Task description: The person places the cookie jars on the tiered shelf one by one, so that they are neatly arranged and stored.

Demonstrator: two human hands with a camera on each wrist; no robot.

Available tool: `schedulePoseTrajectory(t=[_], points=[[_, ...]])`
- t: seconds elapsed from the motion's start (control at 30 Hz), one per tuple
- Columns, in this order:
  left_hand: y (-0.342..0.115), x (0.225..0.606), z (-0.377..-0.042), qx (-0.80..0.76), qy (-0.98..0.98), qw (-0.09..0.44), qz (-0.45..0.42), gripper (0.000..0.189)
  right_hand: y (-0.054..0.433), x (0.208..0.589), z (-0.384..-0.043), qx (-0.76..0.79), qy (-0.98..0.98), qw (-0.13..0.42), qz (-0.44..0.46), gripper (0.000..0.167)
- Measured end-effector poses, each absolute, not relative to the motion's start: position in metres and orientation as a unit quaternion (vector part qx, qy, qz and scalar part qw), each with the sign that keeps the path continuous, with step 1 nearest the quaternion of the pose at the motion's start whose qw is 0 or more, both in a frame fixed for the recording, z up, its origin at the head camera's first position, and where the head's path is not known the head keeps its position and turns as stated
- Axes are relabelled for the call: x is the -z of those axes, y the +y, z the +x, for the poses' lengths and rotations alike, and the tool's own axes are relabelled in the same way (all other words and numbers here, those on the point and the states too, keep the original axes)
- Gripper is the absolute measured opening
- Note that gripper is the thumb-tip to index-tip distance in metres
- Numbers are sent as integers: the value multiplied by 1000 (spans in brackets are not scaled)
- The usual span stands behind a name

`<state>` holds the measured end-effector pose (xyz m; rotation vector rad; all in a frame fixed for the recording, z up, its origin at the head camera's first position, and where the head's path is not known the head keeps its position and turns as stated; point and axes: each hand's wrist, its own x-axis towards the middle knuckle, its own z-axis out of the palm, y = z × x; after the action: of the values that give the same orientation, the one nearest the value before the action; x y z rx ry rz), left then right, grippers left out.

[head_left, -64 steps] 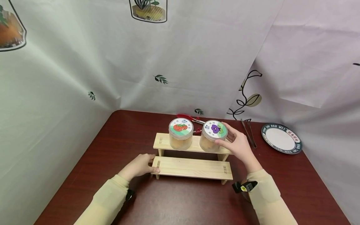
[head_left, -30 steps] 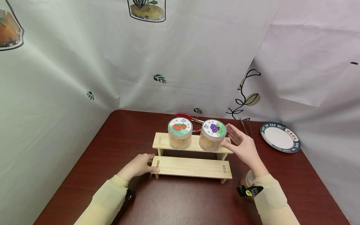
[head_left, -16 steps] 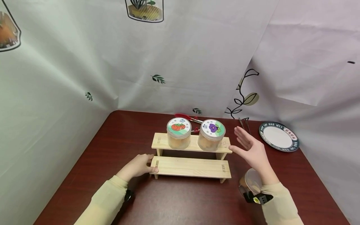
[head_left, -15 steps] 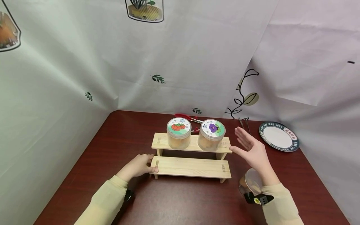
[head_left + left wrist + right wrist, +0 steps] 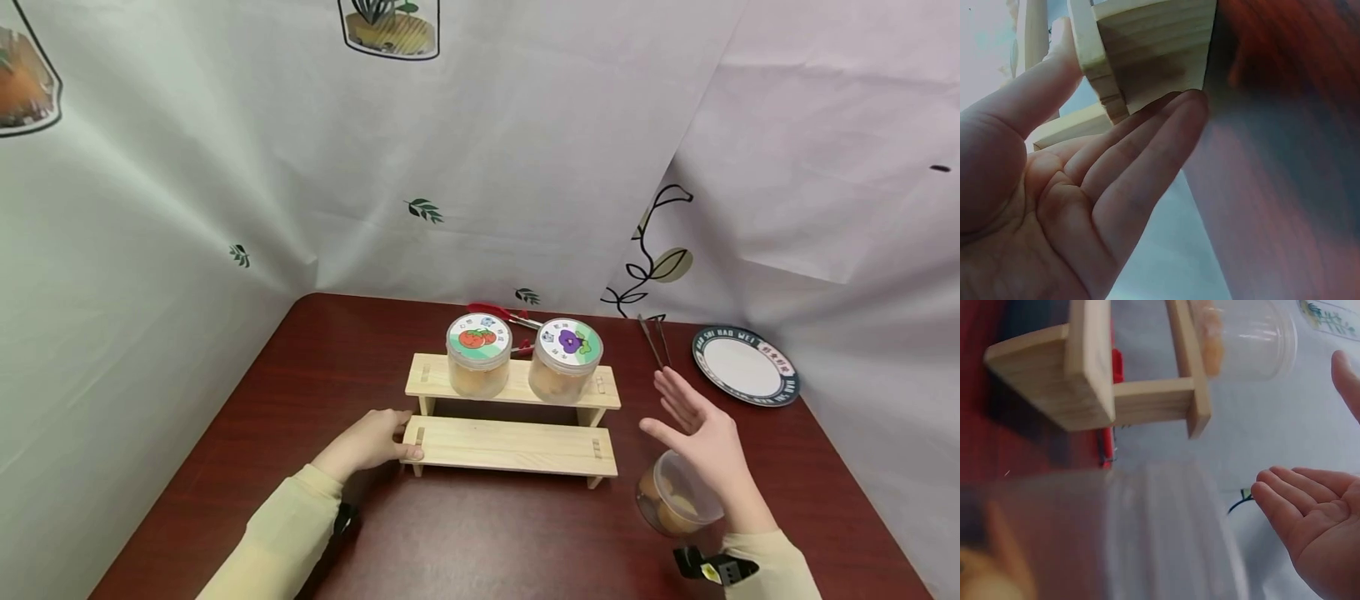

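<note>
A two-step wooden rack (image 5: 510, 445) stands on the table. My left hand (image 5: 372, 446) grips the left end of its lower step, thumb on top and fingers along the end piece (image 5: 1154, 56). Two clear jars sit on the upper step: one with a tomato lid (image 5: 480, 337), one with a purple-flower lid (image 5: 570, 342). To the right of the rack, my right hand (image 5: 708, 442) is in the air, fingers straight and thumb apart, holding nothing. Below it stands a third clear jar (image 5: 663, 504) with tan pieces inside, partly hidden by that hand; whether it has a lid I cannot tell.
Behind the rack lie red-handled scissors or tongs (image 5: 491, 311), partly hidden by the jars. Metal tongs (image 5: 654, 342) lie at the back right, beside a white plate with a dark patterned rim (image 5: 789, 388). Pale cloth (image 5: 487, 167) hangs behind the table.
My right hand has let go of the purple-flower jar, which stays on the upper step, and has moved right and nearer, above the third jar. My left hand keeps its place.
</note>
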<state>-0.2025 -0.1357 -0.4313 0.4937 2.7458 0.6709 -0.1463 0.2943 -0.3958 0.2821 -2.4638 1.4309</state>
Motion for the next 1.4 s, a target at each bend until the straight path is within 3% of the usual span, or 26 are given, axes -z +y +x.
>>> schedulePoseTrajectory(t=[0.57, 1.0, 1.4], points=[[-133, 429, -201, -213, 952, 132, 178, 61, 315, 418, -119, -532, -832, 145, 69, 79], [-135, 433, -202, -214, 953, 136, 166, 62, 321, 428, -105, -498, -837, 225, 26, 82], [-135, 432, -202, -214, 952, 125, 180, 62, 332, 444, -88, -492, -852, 179, 11, 81]])
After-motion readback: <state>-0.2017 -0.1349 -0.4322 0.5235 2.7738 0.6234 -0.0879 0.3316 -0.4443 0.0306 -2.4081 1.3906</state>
